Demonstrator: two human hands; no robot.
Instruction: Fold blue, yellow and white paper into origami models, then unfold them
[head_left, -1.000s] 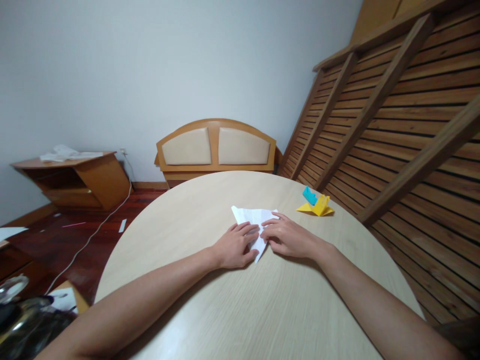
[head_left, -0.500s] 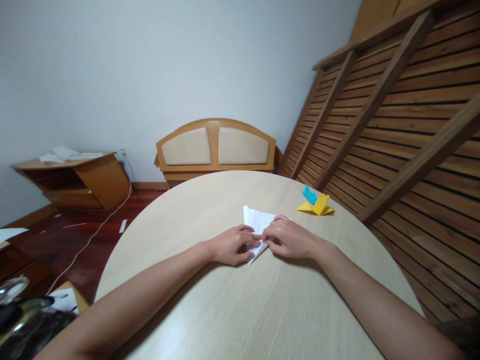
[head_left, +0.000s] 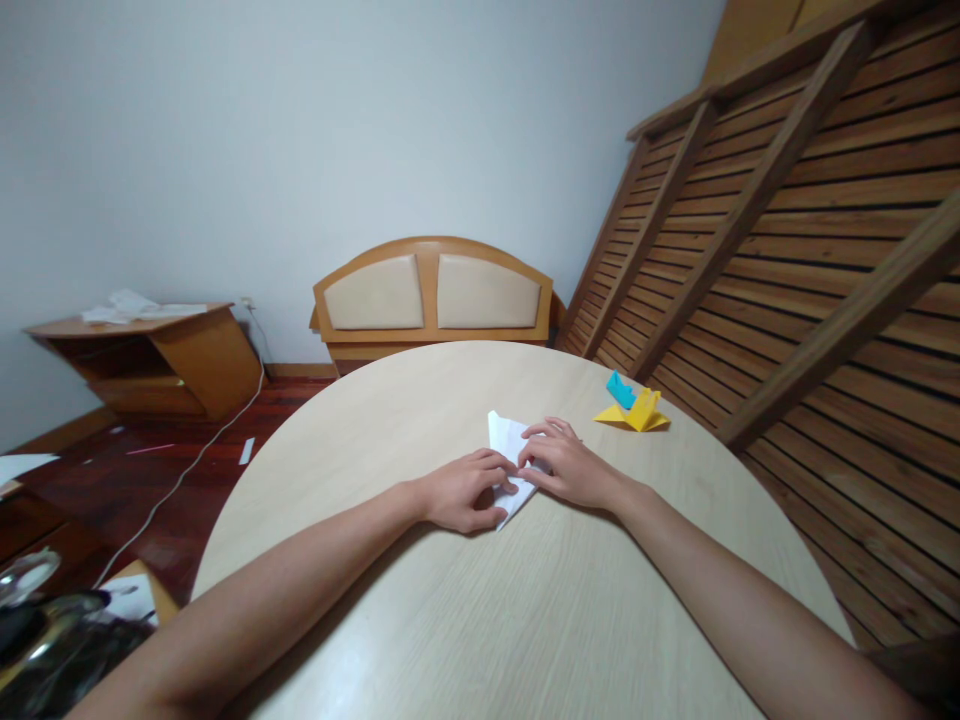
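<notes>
Both hands press paper flat on table: left hand on near corner, right hand fingers curled over its right side.

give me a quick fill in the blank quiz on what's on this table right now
1. Both hands, the left hand and the right hand, press on a folded sheet of ____ paper.
2. The round pale wooden table also carries a yellow folded paper figure with a ____ folded paper piece touching it.
3. The coloured paper figures lie to the ____ of the hands.

Missing words: white; blue; right
</notes>
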